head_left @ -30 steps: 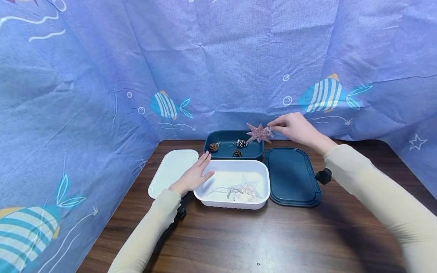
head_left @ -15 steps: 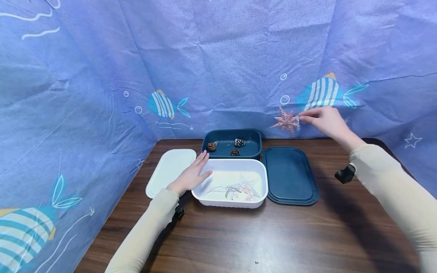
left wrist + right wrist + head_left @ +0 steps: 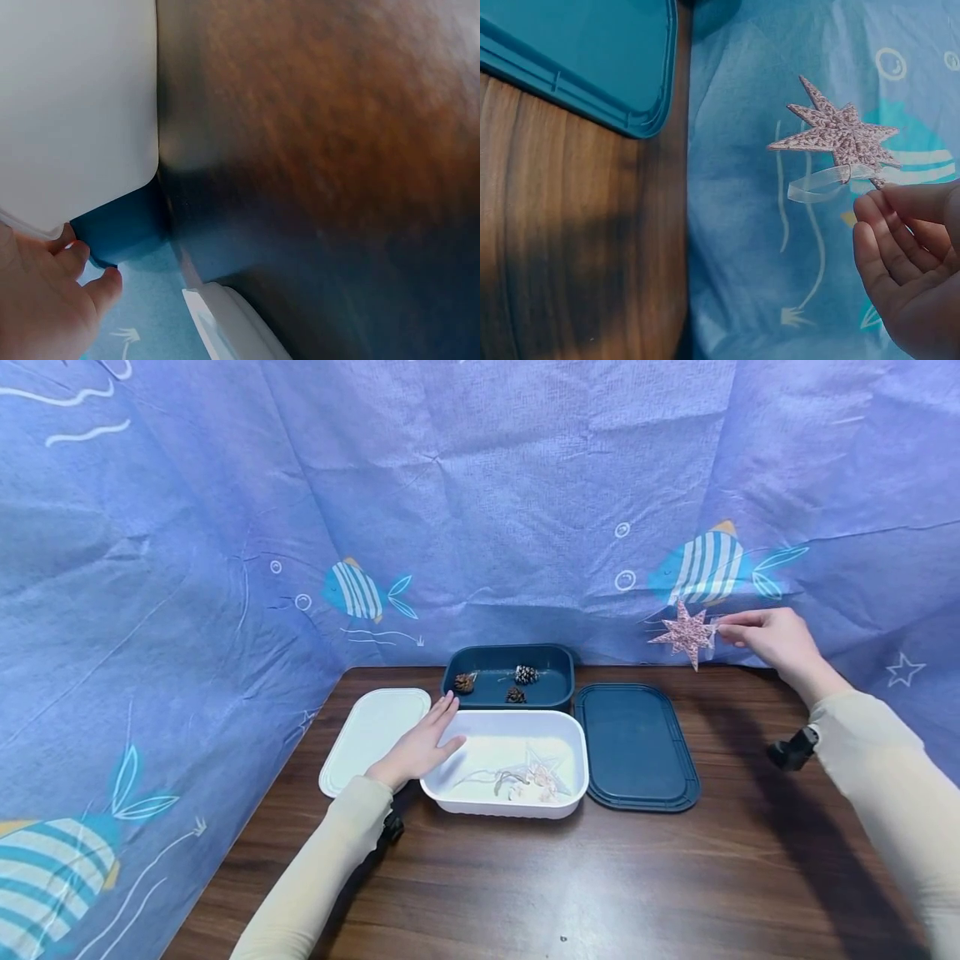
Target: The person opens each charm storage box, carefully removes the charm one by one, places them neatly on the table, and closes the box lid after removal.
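Between thumb and forefinger, my right hand (image 3: pixel 780 643) pinches a pink glittery star ornament (image 3: pixel 686 635) by one point, up above the table's back right. A sheer white ribbon loop (image 3: pixel 817 185) hangs from the star in the right wrist view. My left hand (image 3: pixel 420 747) lies with straight fingers at the left rim of the white container (image 3: pixel 504 810). Inside that container are a pale star outline and pinkish-white ornaments (image 3: pixel 540 783) with thin cords. Behind it, the dark blue container (image 3: pixel 555 653) holds a brown pinecone (image 3: pixel 464 682), a white-tipped pinecone (image 3: pixel 527 674) and another small pinecone (image 3: pixel 515 695).
A white lid (image 3: pixel 375 727) lies left of the containers, partly behind my left hand. To their right is a dark blue lid (image 3: pixel 637 747). All stand on a brown wooden table (image 3: pixel 480 893). A blue fish-print cloth (image 3: pixel 495 510) hangs behind and to the left.
My right hand has carried the star ornament rightward, from over the dark blue container to the table's back right. My left hand has stayed at the white container's rim.
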Available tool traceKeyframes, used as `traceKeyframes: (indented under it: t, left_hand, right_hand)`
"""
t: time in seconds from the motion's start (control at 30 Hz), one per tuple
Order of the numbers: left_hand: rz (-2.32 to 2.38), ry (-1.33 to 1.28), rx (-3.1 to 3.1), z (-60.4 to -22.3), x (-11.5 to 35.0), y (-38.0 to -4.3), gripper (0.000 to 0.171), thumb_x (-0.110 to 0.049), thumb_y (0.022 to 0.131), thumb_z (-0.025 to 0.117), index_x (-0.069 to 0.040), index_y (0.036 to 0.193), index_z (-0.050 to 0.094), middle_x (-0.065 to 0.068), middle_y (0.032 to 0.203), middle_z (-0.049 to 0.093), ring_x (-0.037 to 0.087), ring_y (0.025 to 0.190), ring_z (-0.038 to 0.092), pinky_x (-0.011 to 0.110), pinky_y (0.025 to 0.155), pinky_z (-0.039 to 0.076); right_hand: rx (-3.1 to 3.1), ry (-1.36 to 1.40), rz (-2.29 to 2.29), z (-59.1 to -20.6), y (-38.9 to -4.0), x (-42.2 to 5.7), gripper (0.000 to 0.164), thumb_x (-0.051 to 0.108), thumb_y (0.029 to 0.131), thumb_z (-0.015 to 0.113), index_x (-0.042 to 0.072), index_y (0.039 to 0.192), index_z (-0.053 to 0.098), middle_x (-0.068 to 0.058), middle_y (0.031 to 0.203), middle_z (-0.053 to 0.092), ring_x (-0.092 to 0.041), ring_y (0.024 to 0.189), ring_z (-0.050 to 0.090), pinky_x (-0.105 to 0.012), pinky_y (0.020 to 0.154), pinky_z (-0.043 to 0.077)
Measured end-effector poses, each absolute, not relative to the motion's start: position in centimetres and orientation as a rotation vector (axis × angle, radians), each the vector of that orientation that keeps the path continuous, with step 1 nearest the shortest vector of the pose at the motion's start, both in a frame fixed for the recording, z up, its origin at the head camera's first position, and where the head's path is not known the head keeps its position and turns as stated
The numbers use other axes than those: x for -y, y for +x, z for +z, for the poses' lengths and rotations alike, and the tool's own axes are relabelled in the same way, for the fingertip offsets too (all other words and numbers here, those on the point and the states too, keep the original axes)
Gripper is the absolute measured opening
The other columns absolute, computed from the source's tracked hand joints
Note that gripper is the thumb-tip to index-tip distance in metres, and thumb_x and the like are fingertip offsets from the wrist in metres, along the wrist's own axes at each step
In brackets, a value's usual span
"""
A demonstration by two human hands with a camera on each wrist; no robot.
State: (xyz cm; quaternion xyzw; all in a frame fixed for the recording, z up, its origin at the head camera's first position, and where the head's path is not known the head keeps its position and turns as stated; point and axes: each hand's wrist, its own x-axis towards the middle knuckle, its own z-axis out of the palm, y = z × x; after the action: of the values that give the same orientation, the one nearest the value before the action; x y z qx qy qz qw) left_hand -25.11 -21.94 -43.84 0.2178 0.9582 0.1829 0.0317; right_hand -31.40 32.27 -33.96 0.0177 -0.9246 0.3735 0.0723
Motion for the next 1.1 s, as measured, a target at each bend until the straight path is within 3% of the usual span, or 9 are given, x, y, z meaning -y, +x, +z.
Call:
traceKeyframes:
  t: [0.2,0.3,0.53,0.63,0.87,1.1]
  left_hand:
    - [0.553,0.659,-2.953,-44.0,22.0,-25.2,0.075,-0.044,0.106,0.048,-0.008,0.161,0.013,0.010,0.169,0.006,0.027,0.155,0.006,0.047,0.122,0.016]
    - [0.558,0.656,-2.949,-44.1,22.0,-25.2,0.075,-0.044,0.106,0.048,-0.009,0.162,0.013,0.008,0.169,0.005,0.028,0.155,0.007,0.048,0.122,0.016]
    - [0.552,0.676,-2.958,-43.9,21.9,-25.3,0.074,-0.043,0.106,0.048,-0.008,0.162,0.013,0.009,0.169,0.005,0.029,0.155,0.007,0.048,0.122,0.017]
    - [0.570,0.680,-2.961,-43.6,21.8,-25.4,0.074,-0.042,0.106,0.049,-0.008,0.161,0.013,0.011,0.169,0.006,0.028,0.155,0.007,0.049,0.122,0.017]
    - [0.569,0.666,-2.965,-43.7,22.0,-25.3,0.075,-0.044,0.106,0.048,-0.006,0.161,0.014,0.011,0.169,0.006,0.031,0.154,0.009,0.049,0.122,0.017]
    - [0.614,0.641,-2.959,-44.1,21.8,-24.8,0.073,-0.040,0.106,0.051,-0.008,0.161,0.015,0.009,0.169,0.007,0.030,0.154,0.009,0.049,0.122,0.017]
  right_hand:
    - [2.809,0.034,1.180,-35.5,-31.4,-33.5,0.057,0.043,0.101,0.059,-0.005,0.133,0.062,-0.006,0.100,0.077,0.010,0.070,0.057,-0.021,0.071,0.047]
    - [2.786,0.009,1.239,-36.4,-31.4,-34.1,0.054,0.035,0.101,0.060,-0.009,0.132,0.060,0.001,0.092,0.077,0.010,0.070,0.060,-0.015,0.064,0.049]
    - [2.737,-0.037,1.435,-38.3,-31.6,-35.7,0.042,0.019,0.100,0.059,-0.012,0.128,0.062,0.016,0.074,0.072,0.007,0.066,0.063,-0.017,0.060,0.051]
    - [2.770,-0.038,1.414,-38.9,-31.6,-36.1,0.039,0.016,0.100,0.056,-0.012,0.127,0.063,0.013,0.077,0.073,0.006,0.067,0.061,-0.017,0.061,0.049]
    - [2.880,-0.004,1.239,-40.8,-31.9,-36.2,0.041,0.011,0.099,0.047,-0.017,0.125,0.060,-0.009,0.090,0.076,-0.004,0.074,0.063,-0.021,0.066,0.050]
    - [2.758,-0.018,1.533,-43.4,-32.0,-36.5,0.037,-0.002,0.095,0.045,-0.026,0.120,0.056,0.004,0.079,0.073,0.004,0.068,0.062,-0.020,0.064,0.055]
